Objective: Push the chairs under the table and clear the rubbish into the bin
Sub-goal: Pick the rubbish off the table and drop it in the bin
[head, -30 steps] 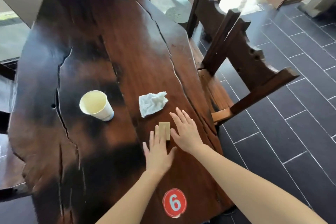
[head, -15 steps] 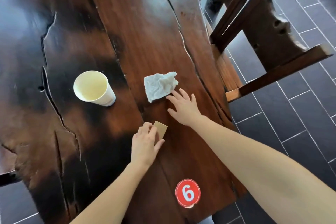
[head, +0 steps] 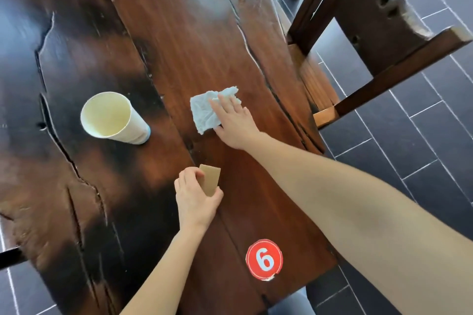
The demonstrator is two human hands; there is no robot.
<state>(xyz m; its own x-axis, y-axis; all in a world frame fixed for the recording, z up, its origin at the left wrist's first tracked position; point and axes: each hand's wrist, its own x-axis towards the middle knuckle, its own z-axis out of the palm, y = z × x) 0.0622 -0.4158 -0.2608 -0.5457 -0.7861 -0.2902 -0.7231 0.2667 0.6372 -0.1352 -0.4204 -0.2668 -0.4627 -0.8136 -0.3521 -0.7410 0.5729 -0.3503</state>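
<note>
On the dark wooden table (head: 179, 33) my left hand (head: 197, 197) grips a small tan cardboard piece (head: 210, 179) between thumb and fingers. My right hand (head: 234, 120) lies flat with spread fingers on the right side of a crumpled white tissue (head: 204, 112). A white paper cup (head: 112, 117) stands to the left of the tissue, apart from both hands. A wooden chair (head: 371, 20) stands at the table's right edge, its seat partly under the tabletop. No bin is in view.
A round red sticker with the number 6 (head: 264, 259) marks the table's near end. Dark grey floor tiles (head: 409, 135) spread to the right of the table. Long cracks run along the tabletop.
My right hand moved away from the cardboard piece and onto the tissue. My left hand closed around the cardboard piece. The view tilted down and nearer to the table.
</note>
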